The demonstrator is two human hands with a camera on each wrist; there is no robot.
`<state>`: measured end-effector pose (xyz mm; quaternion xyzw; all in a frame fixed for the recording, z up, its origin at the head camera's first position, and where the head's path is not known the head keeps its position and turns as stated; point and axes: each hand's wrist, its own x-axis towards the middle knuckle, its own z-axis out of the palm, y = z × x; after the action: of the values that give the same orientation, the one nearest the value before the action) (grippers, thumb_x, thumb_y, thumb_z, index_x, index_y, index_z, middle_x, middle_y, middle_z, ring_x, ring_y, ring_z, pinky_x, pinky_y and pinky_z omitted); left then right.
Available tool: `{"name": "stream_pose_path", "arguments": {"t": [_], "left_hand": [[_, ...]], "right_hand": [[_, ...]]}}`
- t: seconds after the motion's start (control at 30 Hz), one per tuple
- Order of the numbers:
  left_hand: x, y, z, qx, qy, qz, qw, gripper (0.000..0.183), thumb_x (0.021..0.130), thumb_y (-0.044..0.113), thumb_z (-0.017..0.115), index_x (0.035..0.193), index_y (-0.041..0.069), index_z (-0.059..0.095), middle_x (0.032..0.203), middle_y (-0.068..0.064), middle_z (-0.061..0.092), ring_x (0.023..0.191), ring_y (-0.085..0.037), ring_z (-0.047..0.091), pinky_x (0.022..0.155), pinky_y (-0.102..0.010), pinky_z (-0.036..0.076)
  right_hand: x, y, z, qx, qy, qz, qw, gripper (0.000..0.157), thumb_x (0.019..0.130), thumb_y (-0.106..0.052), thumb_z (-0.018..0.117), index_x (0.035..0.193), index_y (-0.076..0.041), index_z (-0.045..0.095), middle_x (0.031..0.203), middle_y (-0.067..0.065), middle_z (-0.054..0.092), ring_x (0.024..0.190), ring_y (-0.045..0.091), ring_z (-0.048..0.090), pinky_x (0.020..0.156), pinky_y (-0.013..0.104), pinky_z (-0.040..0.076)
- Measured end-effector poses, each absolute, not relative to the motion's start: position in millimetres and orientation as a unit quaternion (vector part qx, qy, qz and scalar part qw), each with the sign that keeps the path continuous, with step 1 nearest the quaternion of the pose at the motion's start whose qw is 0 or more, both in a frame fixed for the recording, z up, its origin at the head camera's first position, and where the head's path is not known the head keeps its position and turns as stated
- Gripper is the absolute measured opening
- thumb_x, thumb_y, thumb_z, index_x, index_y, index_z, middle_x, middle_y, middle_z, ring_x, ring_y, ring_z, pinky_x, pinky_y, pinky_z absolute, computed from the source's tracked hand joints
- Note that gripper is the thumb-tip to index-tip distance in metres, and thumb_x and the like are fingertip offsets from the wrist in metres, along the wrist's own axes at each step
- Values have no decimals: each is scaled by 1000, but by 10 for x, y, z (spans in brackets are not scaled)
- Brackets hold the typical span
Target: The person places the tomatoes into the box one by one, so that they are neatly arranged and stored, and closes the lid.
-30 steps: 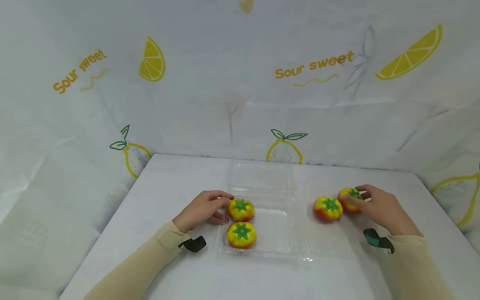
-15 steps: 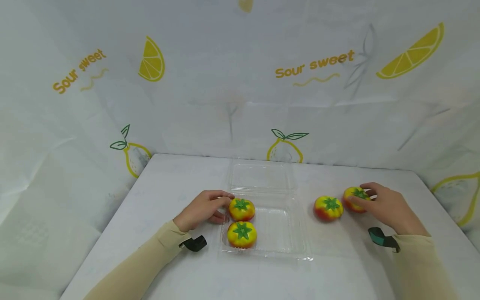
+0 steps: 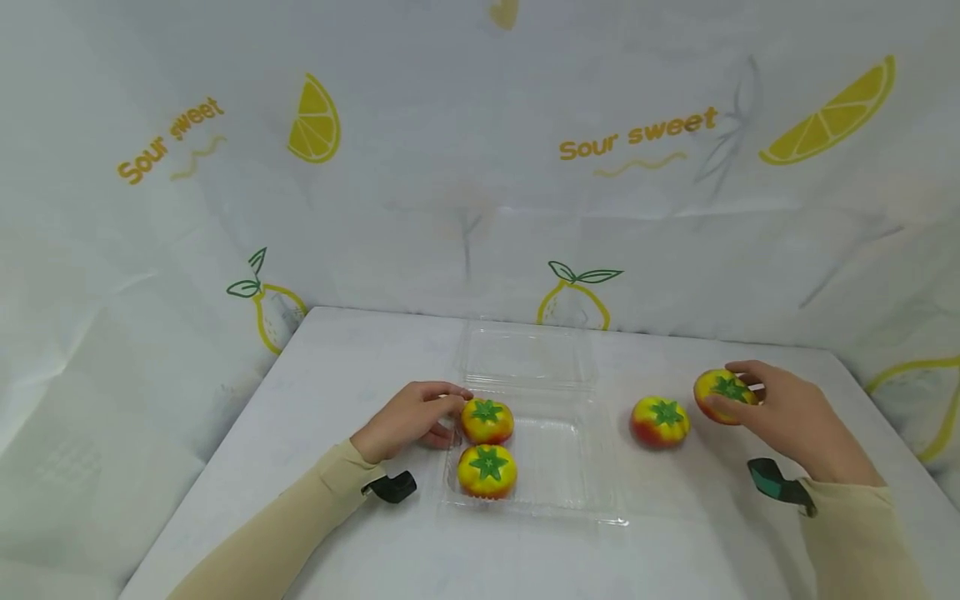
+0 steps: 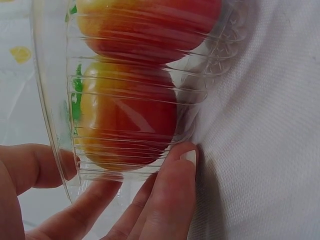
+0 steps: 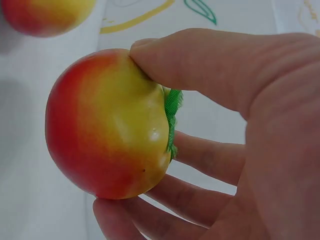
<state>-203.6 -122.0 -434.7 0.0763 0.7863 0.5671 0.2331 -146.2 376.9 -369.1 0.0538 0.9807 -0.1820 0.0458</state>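
Note:
My right hand point(image 3: 798, 417) holds a red-and-yellow toy tomato point(image 3: 725, 396) with a green leafy top, just above the table at the right. In the right wrist view the thumb presses on top of this tomato point(image 5: 107, 125) and the fingers lie beneath and behind it. Another toy tomato point(image 3: 659, 422) rests on the table to its left. A clear plastic clamshell container point(image 3: 555, 462) stands in the middle, lid point(image 3: 525, 354) laid back, with two tomatoes point(image 3: 487, 472) along its left side. My left hand point(image 3: 411, 423) grips its left edge, index finger at the rim, thumb low on the wall.
The white-covered table point(image 3: 360, 350) ends at the back against a white cloth backdrop point(image 3: 420, 167) printed with lemons and lettering. Black straps point(image 3: 392, 487) sit at both wrists.
My right hand has moved right and slightly up with its tomato, away from the loose one, and the tomato is now lifted. The left hand keeps its place on the container.

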Motion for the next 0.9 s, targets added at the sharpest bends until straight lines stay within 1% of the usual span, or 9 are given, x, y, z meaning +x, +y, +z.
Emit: {"name": "stream_pose_path", "arguments": {"t": [0.23, 0.33, 0.43, 0.57, 0.7, 0.9], "left_hand": [[-2039, -1216, -4341, 78, 785, 567, 236, 34, 105, 33, 66, 133, 17, 76, 127, -10, 74, 78, -22, 77, 76, -35, 70], [-2041, -1220, -4333, 79, 786, 567, 235, 33, 105, 32, 66, 132, 17, 77, 128, -11, 74, 78, -22, 77, 76, -35, 70], [-2044, -1227, -4334, 79, 785, 568, 235, 33, 105, 31, 66, 132, 17, 77, 128, -11, 74, 79, -23, 78, 76, -36, 70], [-2050, -1237, -4347, 79, 785, 568, 236, 33, 104, 32, 66, 131, 18, 77, 128, -10, 74, 80, -23, 78, 77, -36, 70], [-2064, -1242, -4377, 83, 784, 568, 238, 33, 104, 35, 67, 131, 20, 77, 128, -9, 75, 81, -23, 78, 77, -36, 70], [-2072, -1258, -4377, 89, 781, 571, 238, 33, 104, 36, 67, 131, 20, 77, 130, -10, 75, 81, -24, 79, 78, -37, 70]], "right_hand": [[-1407, 3593, -3552, 20, 980, -197, 16, 85, 100, -62, 69, 155, 0, 48, 147, 38, 48, 123, 55, 56, 86, 65, 57], [-1408, 3457, -3466, -7, 979, -202, -2, 80, 100, -59, 71, 155, -3, 52, 148, 34, 50, 122, 52, 59, 87, 64, 57], [-1428, 3274, -3381, -32, 978, -206, -13, 78, 99, -57, 73, 155, -6, 53, 146, 29, 54, 122, 50, 62, 91, 65, 58], [-1471, 2997, -3318, -59, 974, -219, -19, 81, 97, -56, 77, 156, -7, 52, 141, 25, 58, 121, 48, 65, 95, 65, 59], [-1493, 2718, -3306, -79, 969, -234, -15, 83, 94, -55, 81, 155, -7, 52, 137, 22, 60, 119, 45, 67, 97, 62, 60], [-1498, 2334, -3308, -116, 964, -240, -12, 71, 93, -48, 84, 148, -10, 59, 138, 14, 62, 115, 34, 66, 97, 55, 61]]}}
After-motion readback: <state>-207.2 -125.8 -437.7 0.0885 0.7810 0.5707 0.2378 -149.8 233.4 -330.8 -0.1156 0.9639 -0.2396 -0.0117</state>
